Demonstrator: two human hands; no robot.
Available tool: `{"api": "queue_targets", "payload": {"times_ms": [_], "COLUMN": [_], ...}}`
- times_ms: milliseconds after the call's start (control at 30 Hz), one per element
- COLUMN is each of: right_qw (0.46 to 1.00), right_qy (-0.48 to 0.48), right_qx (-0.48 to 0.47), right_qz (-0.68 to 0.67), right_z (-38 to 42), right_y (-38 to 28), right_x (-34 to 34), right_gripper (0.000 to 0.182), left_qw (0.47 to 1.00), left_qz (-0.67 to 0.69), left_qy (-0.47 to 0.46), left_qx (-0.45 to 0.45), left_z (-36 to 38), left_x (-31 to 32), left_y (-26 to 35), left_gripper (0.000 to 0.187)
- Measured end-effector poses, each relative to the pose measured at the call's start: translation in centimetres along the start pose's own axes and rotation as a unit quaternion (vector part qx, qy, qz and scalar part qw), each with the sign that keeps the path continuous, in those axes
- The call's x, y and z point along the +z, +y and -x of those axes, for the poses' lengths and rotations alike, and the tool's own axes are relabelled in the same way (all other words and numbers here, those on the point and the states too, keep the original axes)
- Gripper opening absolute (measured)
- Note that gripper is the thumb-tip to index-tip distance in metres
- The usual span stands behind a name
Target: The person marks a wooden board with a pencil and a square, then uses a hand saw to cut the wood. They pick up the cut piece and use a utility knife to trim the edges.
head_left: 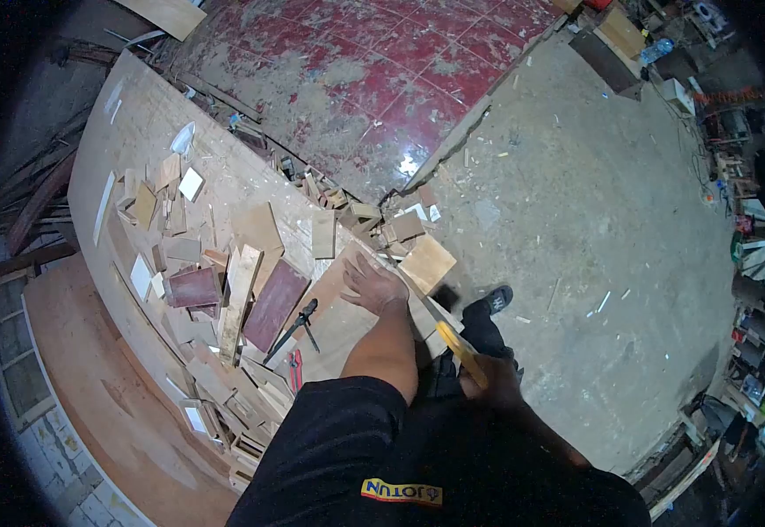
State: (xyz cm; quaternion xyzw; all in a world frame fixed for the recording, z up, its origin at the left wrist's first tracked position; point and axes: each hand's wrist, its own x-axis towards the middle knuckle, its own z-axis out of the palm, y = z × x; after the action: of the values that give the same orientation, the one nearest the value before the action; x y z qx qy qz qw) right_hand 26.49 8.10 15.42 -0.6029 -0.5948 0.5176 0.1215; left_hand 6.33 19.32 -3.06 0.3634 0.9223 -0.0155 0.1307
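My left hand [373, 285] lies flat with its fingers spread on a wooden board [334, 329] at the edge of the bench. Yellow and set at the board's right edge, the handle of a handsaw [460, 351] is in my right hand [490, 378], whose fingers are wrapped round it. The saw's blade points up and left, toward the board's edge near my left hand. A black clamp [293, 329] and a red tool [295, 369] rest on the bench left of my left forearm.
Wood offcuts, among them a dark red panel [275, 301], are strewn over the workbench [136, 101]. A square wooden piece [428, 264] is beyond the saw. My shoe [499, 299] stands on the concrete floor [593, 220]. Piled scraps line the right side.
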Motion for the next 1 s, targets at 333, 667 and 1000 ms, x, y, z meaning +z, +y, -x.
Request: {"api": "queue_targets", "payload": {"times_ms": [333, 667, 1000], "right_qw": [0.996, 0.998, 0.999], "right_qy": [0.072, -0.015, -0.004], "right_qx": [-0.046, 0.068, 0.036], "right_qz": [-0.002, -0.012, -0.014], "right_z": [-7.2, -0.6, -0.3], "right_y": [1.7, 0.1, -0.3], "right_x": [5.6, 0.4, -0.1], "right_gripper": [0.023, 0.018, 0.023], "left_qw": [1.000, 0.999, 1.000], "left_qz": [0.008, 0.005, -0.006], "left_qy": [0.006, 0.038, 0.015], "left_qx": [-0.002, 0.007, 0.009], "left_z": [0.0, 0.0, -0.1], "left_x": [0.3, 1.1, 0.9], "left_y": [-0.4, -0.5, -0.2], "left_gripper": [0.059, 0.057, 0.055]}}
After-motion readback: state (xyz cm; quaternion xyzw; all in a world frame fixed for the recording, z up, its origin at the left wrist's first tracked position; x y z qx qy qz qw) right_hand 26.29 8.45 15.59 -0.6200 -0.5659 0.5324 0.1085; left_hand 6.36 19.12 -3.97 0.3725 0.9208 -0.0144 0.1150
